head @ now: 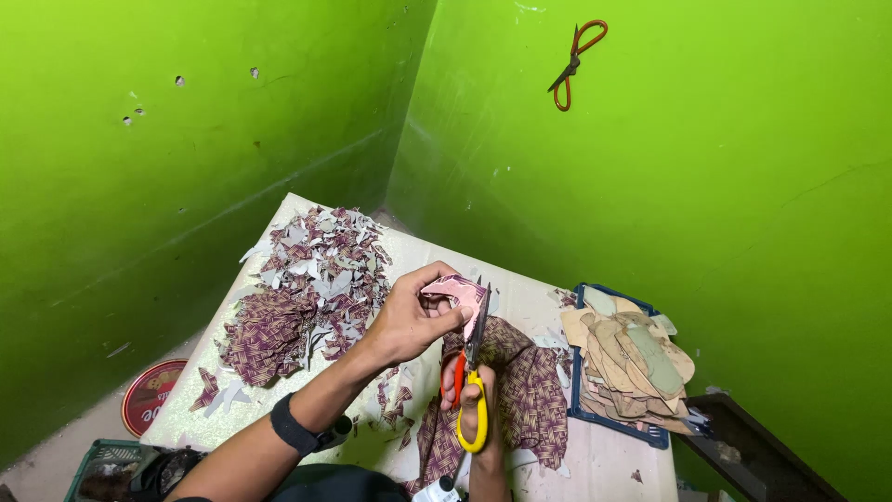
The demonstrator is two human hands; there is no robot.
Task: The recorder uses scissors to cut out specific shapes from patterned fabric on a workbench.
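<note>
**Scissors upright at the pink piece**

Left hand (409, 321) pinches a small pink cut-out (460, 296) between thumb and fingertips, just above the patterned cloth (525, 395). Right hand (474, 409) is curled through the yellow and orange handles of the scissors (474, 367); their long axis runs near vertical, blades pointing up and away, meeting the cut-out's right edge. Left of the cloth sits a scrap heap (297, 297); right of it, a tray of tan shapes (627, 358) on the worktop (604, 460).

Purple woven-pattern fabric (530, 390); yellow-orange scissors (472, 390); green walls (697, 167).
</note>
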